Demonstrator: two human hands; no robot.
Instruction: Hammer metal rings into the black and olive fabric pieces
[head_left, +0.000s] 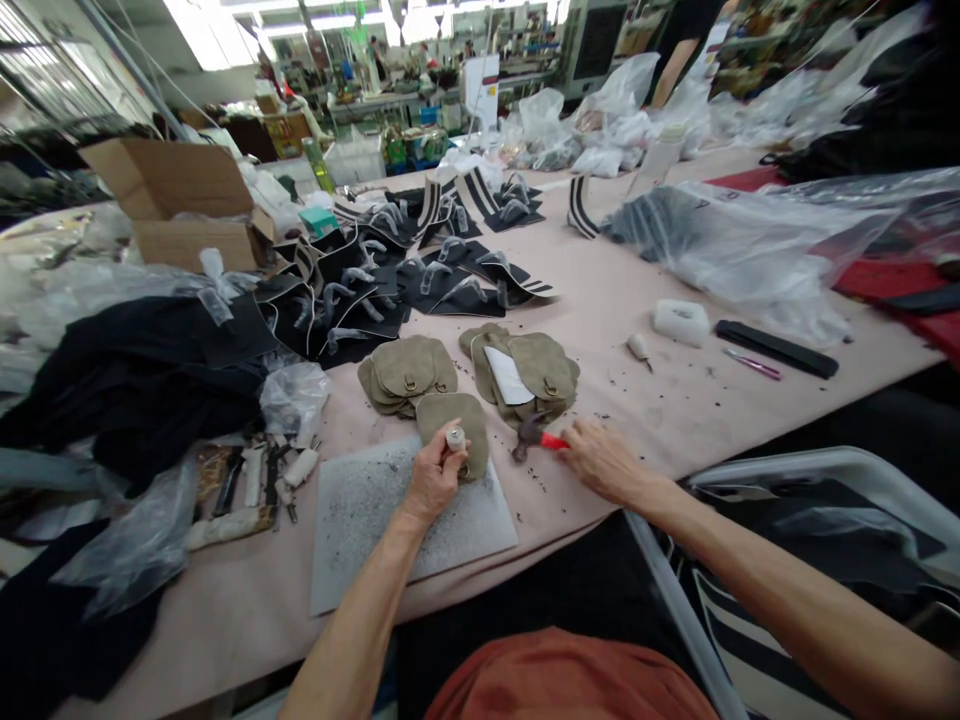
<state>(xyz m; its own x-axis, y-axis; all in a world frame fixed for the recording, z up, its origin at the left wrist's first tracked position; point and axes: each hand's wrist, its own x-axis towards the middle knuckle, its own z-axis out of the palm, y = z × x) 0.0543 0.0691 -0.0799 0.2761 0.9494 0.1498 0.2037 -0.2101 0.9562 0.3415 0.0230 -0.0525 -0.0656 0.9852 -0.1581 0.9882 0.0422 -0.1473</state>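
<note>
My left hand [435, 478] is closed around a short punch tool [455, 437] with a pale wrapped handle, held upright over an olive-green fabric flap [448, 412]. That flap lies partly on a grey speckled board [360, 530]. My right hand [600, 460] grips the red handle of a hammer [529, 438], whose dark head is at the table surface right of the board. Just beyond are two piles of similar olive flaps, a left pile [405, 372] and a right pile [551, 368] with a white paper piece [508, 376] on it. The punch's lower tip is hidden by my hand.
Black strapped pieces [360, 290] heap at the back, near an open cardboard box [187, 200]. Several hand tools [255, 475] lie at left. A white roll [681, 322], a small pale-handled tool [638, 348], a black bar [776, 348] and a pink pen-like tool [752, 364] sit at right.
</note>
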